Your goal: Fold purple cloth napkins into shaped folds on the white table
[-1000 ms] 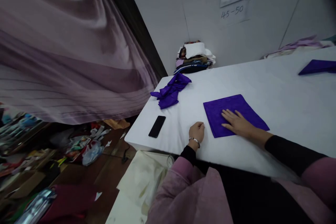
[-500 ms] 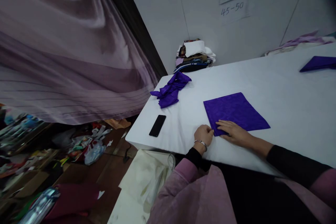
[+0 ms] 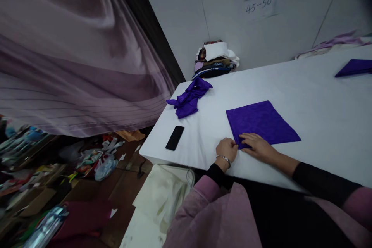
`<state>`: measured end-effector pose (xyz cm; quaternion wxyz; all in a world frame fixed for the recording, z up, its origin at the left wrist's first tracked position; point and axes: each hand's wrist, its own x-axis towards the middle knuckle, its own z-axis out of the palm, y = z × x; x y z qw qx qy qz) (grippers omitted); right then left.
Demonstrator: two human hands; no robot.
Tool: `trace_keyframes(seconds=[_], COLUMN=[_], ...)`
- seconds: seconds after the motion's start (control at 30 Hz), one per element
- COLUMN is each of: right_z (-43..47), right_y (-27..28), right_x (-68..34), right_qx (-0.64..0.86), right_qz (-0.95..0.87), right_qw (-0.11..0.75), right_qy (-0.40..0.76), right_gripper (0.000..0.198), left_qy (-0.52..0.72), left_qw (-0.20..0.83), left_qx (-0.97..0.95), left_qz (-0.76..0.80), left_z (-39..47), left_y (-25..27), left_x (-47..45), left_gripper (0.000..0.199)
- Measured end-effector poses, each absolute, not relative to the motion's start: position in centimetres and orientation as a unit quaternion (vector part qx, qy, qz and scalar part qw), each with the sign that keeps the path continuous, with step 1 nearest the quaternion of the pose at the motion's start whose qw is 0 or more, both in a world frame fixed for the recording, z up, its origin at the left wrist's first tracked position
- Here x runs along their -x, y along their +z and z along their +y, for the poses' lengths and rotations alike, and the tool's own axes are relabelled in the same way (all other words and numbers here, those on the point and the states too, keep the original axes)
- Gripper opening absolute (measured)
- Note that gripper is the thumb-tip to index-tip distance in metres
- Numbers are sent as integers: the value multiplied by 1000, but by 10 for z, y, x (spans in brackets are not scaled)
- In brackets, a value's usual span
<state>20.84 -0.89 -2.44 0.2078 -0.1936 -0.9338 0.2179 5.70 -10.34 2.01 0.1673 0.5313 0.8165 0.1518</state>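
A purple cloth napkin [image 3: 263, 118], folded into a flat four-sided piece, lies on the white-covered table [image 3: 325, 124] in front of me. My left hand [image 3: 226, 149], with a bracelet at the wrist, is closed in a pinch on the napkin's near left corner. Just to the right, my right hand [image 3: 257, 146] lies flat over the napkin's near edge, its fingers stretched out and pointing left. Part of that edge is hidden under the right hand.
Crumpled purple cloth [image 3: 190, 99] and a black phone [image 3: 174, 138] lie on the table's left. Another folded purple cloth [image 3: 354, 68] is at far right. Folded clothes [image 3: 216, 60] are stacked by the wall. A curtain [image 3: 87, 66] hangs left, above a cluttered floor.
The view has shifted slightly. Both hands keep nearly the same place at the napkin's near left corner, and the napkin's shape looks the same.
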Motion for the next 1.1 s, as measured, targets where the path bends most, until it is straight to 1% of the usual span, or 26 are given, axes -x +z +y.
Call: trace_keyframes(seconds=[0.17, 0.27, 0.37, 0.6, 0.83, 0.97, 1.1], right_z=[-14, -15, -16, -22, -23, -23, -24], right_y=[-23, -24, -25, -27, -26, -27, -29], right_x=[-203, -201, -199, -191, -192, -192, -194], right_qx=[215, 214, 219, 275, 251, 245, 241], right_qz=[-931, -929, -922, -880, -894, -899, -902], right_qw=[210, 211, 217, 248, 238, 227, 222], right_qy=[207, 214, 234, 298, 285, 282, 282], right_gripper=[19, 20, 23, 20, 19, 18, 18], left_qy=[150, 155, 161, 161, 173, 187, 179], left_qw=[176, 177, 180, 176, 180, 187, 172], left_qx=[-534, -534, -533, -542, -546, -522, -516], left_qz=[813, 812, 811, 805, 800, 811, 820], left_z=[-104, -104, -104, -104, -105, -98, -86], left_y=[21, 21, 21, 23, 25, 25, 25], left_x=[-56, -56, -55, -56, -53, -51, -49], left_gripper=[9, 9, 9, 9, 18, 18, 20])
